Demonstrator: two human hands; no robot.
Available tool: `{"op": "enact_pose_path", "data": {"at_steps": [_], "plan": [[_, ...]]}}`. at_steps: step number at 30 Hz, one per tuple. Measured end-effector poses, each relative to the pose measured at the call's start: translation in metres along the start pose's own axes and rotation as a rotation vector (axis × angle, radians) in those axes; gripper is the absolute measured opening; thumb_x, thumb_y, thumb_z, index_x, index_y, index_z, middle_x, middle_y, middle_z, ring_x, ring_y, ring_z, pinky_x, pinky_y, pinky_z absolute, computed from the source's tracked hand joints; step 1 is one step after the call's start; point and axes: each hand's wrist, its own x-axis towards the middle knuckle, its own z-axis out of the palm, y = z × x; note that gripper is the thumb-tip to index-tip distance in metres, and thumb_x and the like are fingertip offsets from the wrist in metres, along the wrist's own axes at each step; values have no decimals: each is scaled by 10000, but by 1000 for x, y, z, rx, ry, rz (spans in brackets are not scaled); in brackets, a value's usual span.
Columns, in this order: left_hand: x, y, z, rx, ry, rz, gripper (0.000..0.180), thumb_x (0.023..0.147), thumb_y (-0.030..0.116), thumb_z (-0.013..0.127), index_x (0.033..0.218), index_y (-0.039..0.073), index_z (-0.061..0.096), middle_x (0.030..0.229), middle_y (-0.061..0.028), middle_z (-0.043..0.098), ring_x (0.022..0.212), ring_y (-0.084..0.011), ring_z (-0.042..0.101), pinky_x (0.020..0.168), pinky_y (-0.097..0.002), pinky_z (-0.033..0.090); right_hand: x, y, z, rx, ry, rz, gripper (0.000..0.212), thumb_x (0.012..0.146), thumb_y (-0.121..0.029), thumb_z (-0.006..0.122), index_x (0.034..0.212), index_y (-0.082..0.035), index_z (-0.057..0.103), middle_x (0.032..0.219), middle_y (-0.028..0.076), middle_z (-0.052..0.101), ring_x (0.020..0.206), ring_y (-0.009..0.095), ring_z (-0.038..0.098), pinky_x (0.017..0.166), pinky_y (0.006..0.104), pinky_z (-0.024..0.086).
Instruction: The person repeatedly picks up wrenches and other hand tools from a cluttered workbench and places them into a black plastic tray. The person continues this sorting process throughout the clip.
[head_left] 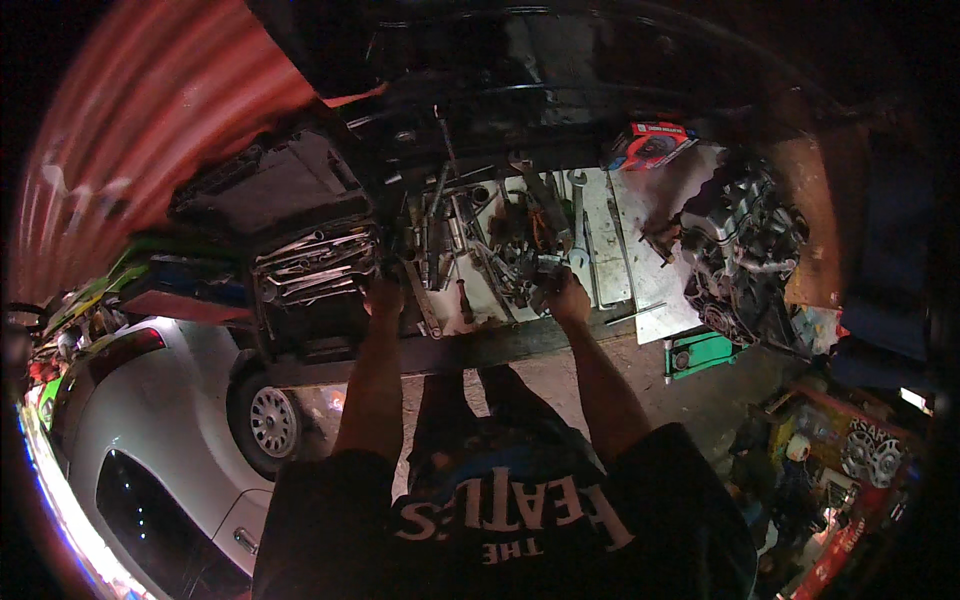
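Observation:
My left hand (383, 297) is at the right edge of an open black toolbox (315, 330), beside a pile of wrenches (318, 265). Its fingers are dark and I cannot tell what they touch. Over the front of the workbench, my right hand (568, 298) has its fingers curled in at a cluster of small metal pieces (530, 268); what they hold is too dark to name. Between the hands lie sockets, ratchets and a screwdriver (464, 300). A large combination wrench (579, 225) lies just beyond the right hand.
An engine (745, 250) stands on the right, with a red and blue box (652, 146) behind the tools. Below the bench's front edge (480, 348) is a green metal object (703, 354). A light-coloured car (165, 410) is at left, near a red corrugated sheet (150, 130).

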Motion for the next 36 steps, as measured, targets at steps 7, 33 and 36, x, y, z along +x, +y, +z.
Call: {"op": "enact_pose_path", "data": {"at_steps": [7,33,36], "plan": [[-18,16,-23,34,-34,14,265,738,263,669,959,119,692,970,-108,687,948,-302,659,714,-459,529,-22,29,43,-20,-34,145,732,768,-442,669,1264,-20,335,1056,252,598,913,428,616,771,517,494],[-31,17,-54,136,-134,-49,314,730,361,641,936,132,701,958,-89,691,926,-268,667,701,-440,523,-23,14,63,242,98,109,494,804,-297,649,1173,-33,453,1064,261,577,961,470,565,789,525,457],[-33,23,-63,95,-196,-51,298,734,334,648,940,124,702,978,-99,686,928,-262,667,685,-441,528,-20,16,63,75,54,35,492,830,-219,585,1251,-46,398,1190,262,502,1059,441,520,855,530,453]]}}
